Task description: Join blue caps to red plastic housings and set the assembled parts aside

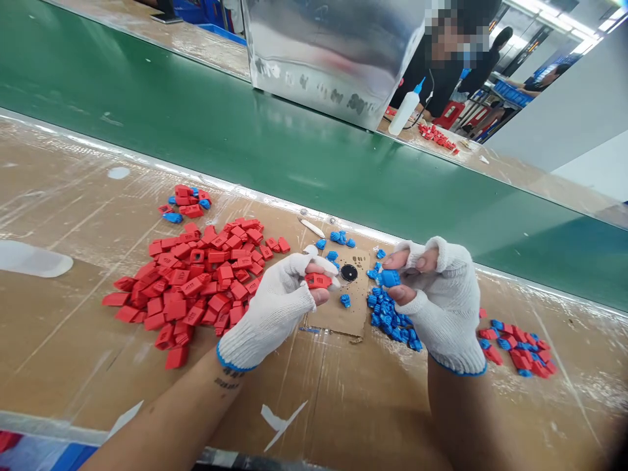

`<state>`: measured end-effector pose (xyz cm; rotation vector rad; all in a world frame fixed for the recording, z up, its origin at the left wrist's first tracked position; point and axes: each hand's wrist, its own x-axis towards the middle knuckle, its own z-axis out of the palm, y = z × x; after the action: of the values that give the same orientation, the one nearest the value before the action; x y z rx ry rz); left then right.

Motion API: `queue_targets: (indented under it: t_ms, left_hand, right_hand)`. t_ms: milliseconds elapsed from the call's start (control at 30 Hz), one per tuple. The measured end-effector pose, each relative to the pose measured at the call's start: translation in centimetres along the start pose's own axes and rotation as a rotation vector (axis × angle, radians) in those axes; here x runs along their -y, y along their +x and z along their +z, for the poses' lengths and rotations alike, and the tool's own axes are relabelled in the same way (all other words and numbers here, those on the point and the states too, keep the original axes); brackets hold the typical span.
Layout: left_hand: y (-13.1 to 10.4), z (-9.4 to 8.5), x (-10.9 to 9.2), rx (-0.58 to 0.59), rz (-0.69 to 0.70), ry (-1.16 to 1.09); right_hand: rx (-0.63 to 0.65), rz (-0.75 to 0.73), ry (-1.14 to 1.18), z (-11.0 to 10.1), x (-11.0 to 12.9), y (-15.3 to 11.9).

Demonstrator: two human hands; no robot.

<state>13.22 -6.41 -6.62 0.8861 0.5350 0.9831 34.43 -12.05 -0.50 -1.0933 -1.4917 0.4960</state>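
Note:
My left hand (289,288), in a white fingerless glove, pinches a red plastic housing (318,280) with small slots in its face. In my right hand (436,288), gloved the same way, a blue plastic part (390,278) is held between thumb and fingers. The two parts are apart, facing each other above a cardboard piece (338,317). On that cardboard lies a round black disc (348,273). A large heap of red housings (196,281) spreads beside my left hand. Loose blue parts (390,314) lie under and beside my right hand.
Mixed red and blue pieces sit in a group (530,353) at right and another (186,201) at far left. A white pen-like tool (311,227) lies near the green belt (196,124). Beyond stand a metal box (333,59), a white bottle (405,112) and a person (422,85).

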Motion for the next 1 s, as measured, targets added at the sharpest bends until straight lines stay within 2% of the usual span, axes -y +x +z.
queue_targets:
  t_ms: [100, 267, 400, 500, 700, 900, 1000]
  left_hand:
    - [-0.1, -0.2, 0.3, 0.023, -0.055, 0.013]
    - [-0.4, 0.1, 0.9, 0.156, -0.065, -0.106]
    - [-0.5, 0.3, 0.9, 0.136, -0.139, -0.09]
    - [-0.6, 0.4, 1.1, 0.153, -0.116, -0.077]
    - [-0.6, 0.6, 1.9, 0.307, -0.081, -0.2]
    - [-0.6, 0.6, 2.2, 0.283, -0.079, -0.211]
    - [-0.6, 0.6, 2.2, 0.26, -0.097, -0.188]
  right_hand:
    - [0.011, -0.021, 0.09, 0.0, -0.1, 0.0]
    - [0.029, 0.001, 0.11, 0.0, 0.4, -0.3]
    - [0.06, -0.011, 0.116, 0.3, 0.9, -0.7]
    - [0.099, 0.0, 0.112, 0.6, 0.7, -1.1]
    - [0.178, 0.001, 0.05, 1.2, -0.2, -2.1]
    - [0.231, 0.016, 0.012, 1.5, 0.1, -2.2]
    - [0.238, -0.025, -0.085, 1.5, 0.3, -1.9]
